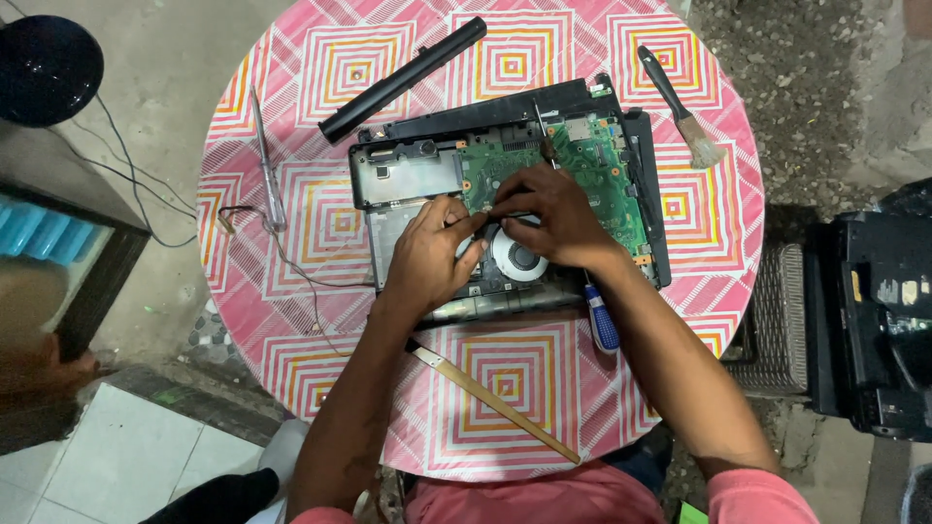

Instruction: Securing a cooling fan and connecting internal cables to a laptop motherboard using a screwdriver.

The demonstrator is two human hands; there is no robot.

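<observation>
L hand (pixel 427 254): fingers curled, resting on opened laptop (pixel 505 194) by cooling fan (pixel 519 254); grip on anything can't tell
R hand (pixel 549 213): fingertips pinched together on green motherboard (pixel 582 170), just above fan
Laptop: mid desk (pixel 291 320), base open
Nearby: battery (pixel 403 78) top, brush (pixel 680 107) right, blue-handled screwdriver (pixel 602 320) at R wrist

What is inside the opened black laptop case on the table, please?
Inside the laptop case lie a green circuit board, a round fan and a grey metal bay. The left hand and right hand cover the middle.
</observation>
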